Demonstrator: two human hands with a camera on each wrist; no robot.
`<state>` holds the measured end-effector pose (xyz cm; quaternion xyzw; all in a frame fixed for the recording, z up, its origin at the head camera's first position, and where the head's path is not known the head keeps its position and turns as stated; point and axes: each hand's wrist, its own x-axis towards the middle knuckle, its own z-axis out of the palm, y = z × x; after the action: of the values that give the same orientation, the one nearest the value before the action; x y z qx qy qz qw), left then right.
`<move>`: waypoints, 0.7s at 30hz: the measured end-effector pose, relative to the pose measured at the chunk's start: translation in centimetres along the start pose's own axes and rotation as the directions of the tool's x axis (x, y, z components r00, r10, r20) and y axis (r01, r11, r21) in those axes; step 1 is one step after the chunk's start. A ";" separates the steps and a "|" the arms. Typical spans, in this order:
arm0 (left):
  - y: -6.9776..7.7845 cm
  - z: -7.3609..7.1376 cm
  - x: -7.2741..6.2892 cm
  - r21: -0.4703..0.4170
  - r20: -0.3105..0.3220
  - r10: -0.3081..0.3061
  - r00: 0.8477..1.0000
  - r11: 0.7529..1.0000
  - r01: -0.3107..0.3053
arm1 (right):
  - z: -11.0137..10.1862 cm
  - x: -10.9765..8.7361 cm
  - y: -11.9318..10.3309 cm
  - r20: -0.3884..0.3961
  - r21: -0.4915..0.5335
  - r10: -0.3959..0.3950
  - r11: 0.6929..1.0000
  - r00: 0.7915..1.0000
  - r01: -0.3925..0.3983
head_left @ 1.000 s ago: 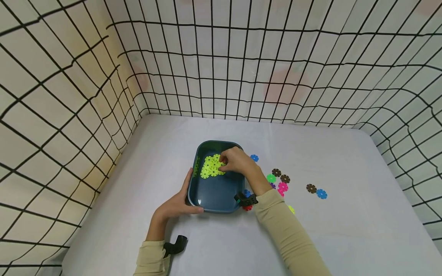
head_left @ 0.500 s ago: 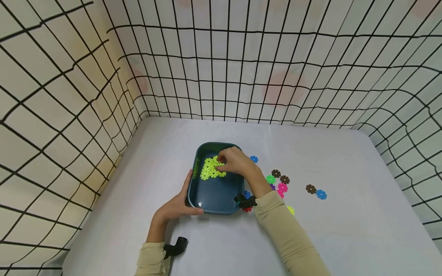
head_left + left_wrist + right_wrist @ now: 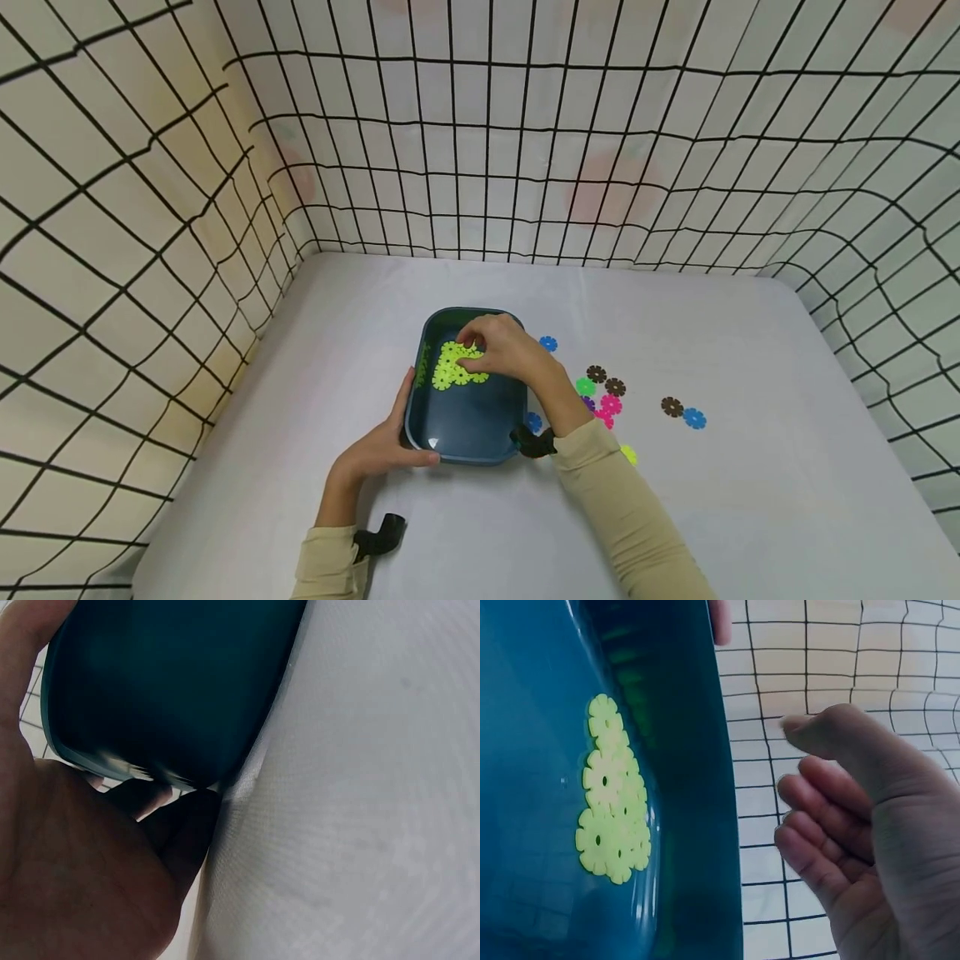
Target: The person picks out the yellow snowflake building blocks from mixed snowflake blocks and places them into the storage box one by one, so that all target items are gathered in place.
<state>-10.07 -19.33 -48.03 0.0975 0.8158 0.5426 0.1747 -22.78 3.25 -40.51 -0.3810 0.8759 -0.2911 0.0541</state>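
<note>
A dark blue-green tray (image 3: 468,427) stands on the white table, with a cluster of yellow flower-shaped discs (image 3: 450,369) on its floor. My left hand (image 3: 375,450) holds the tray's near left corner, thumb along the near side and fingers along the left wall. In the left wrist view, its fingertips reach under the tray's outer wall (image 3: 165,682). My right hand (image 3: 506,346) hovers over the tray above the discs, fingers loosely bent and thumb apart from them. In the right wrist view nothing shows between the right thumb and fingers, and yellow discs (image 3: 604,784) lie flat below.
Right of the tray lie loose discs: blue (image 3: 548,343), green (image 3: 586,387), brown (image 3: 615,387), pink (image 3: 611,404) and yellow (image 3: 628,454). A brown disc (image 3: 672,407) and a blue one lie farther right. Black wire mesh (image 3: 487,150) encloses the table's back and sides.
My right hand has shifted slightly left over the yellow discs. My left hand keeps its hold on the tray, which has not visibly moved on the table.
</note>
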 end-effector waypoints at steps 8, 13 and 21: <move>0.0 0.1 -0.1 -0.012 -0.006 -0.003 1.000 1.000 0.003 | -1.3 -2.1 -0.4 -0.087 0.036 -0.024 0.999 0.996 0.027; 0.2 0.3 -0.2 -0.024 -0.012 -0.006 1.000 1.000 0.006 | -2.1 -4.1 -0.1 -0.165 0.030 -0.068 0.997 0.984 0.074; 0.0 0.4 0.0 -0.015 -0.012 0.018 1.000 1.000 -0.018 | -2.9 -7.8 1.2 -0.291 -0.034 -0.138 0.990 0.947 0.133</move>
<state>-9.93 -19.03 -48.20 0.1001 0.8120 0.5507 0.1657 -18.94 10.67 -39.78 -0.3933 0.8480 -0.3412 -0.0990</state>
